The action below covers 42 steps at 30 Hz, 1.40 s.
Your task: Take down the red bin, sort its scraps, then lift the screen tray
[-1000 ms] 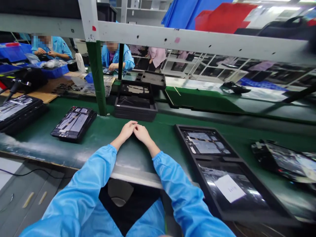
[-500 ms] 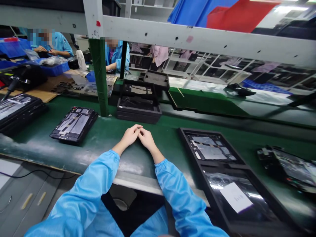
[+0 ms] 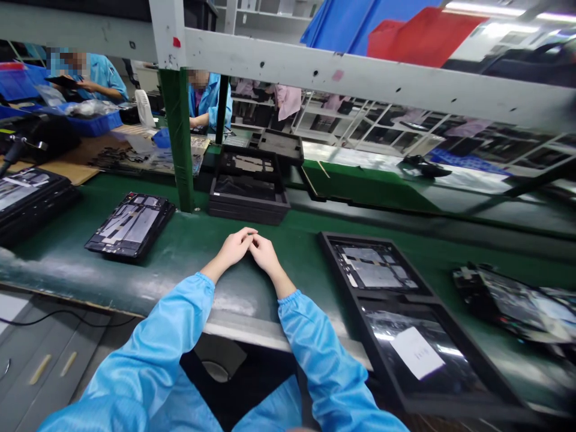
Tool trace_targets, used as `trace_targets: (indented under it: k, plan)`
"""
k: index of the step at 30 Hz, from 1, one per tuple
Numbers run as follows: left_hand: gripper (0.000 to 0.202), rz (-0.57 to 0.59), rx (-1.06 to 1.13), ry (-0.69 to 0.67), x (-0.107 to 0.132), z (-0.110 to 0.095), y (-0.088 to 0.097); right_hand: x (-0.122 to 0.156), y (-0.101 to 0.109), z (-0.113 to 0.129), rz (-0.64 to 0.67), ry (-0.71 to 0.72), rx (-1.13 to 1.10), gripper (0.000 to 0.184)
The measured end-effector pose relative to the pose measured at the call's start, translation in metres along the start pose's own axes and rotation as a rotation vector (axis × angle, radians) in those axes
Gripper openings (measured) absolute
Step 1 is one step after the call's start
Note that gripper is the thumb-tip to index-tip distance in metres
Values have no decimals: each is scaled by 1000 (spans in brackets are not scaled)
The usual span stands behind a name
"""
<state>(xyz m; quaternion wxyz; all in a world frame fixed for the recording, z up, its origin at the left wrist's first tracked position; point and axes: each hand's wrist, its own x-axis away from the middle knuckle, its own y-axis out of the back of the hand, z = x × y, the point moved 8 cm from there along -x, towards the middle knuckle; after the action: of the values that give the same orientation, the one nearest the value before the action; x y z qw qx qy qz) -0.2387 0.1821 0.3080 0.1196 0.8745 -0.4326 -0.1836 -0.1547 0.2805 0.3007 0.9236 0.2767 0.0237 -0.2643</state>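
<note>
My left hand and my right hand rest on the green bench top, their fingers meeting at the tips. Both look closed, the fingers together and bent down, and no object shows in either. Some of the fingers are hidden beneath the hands. To the left lies a small stack of opened tablets with inner parts bare. On the right a black foam tray holds an opened tablet in one compartment. Its nearer compartment has a dark glossy panel with a white paper label on it.
Stacked black trays stand beyond my hands, beside a green post. More device parts lie at far right, another tablet stack at far left. A white beam crosses above. Two co-workers in blue sit across the bench.
The view has shifted slightly, so the bench things appear a little further left. My hands keep their joined pose. The far-left co-worker now holds up a dark flat object.
</note>
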Motion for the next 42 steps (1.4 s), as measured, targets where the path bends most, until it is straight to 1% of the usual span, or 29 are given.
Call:
trace_targets:
  k: [6, 11, 17, 20, 24, 27, 29, 32, 37, 42]
  plan:
    - [39, 3, -29, -1, 0, -2, 0, -1, 1, 1, -7, 16, -4, 38]
    - [40, 10, -58, -1, 1, -8, 1, -1, 2, -2, -13, 30, -10, 35]
    - [46, 37, -30, -41, 4, -17, -3, -2, 3, -2, -43, 20, -45, 35]
    - [44, 43, -37, -126, 8, -29, -6, -1, 5, -1, -73, -8, -92, 35]
    - [37, 0, -138, -290, 16, -48, -5, 3, 10, -1, -131, -37, -171, 37]
    - [39, -40, -179, -379, 21, -57, -3, 5, 9, -2, -113, -84, -205, 41]
    - [42, -59, -183, -421, 23, -60, -1, 5, 6, -3, -84, -115, -202, 49]
    - [44, -45, -208, -398, 22, -59, -2, 5, 5, -1, -63, -118, -161, 57]
    - [43, 7, -204, -353, 21, -57, -5, 6, 6, -1, -65, -71, -109, 53]
    - [43, 8, -185, -358, 20, -52, -8, 6, 3, -6, -55, -98, -129, 55]
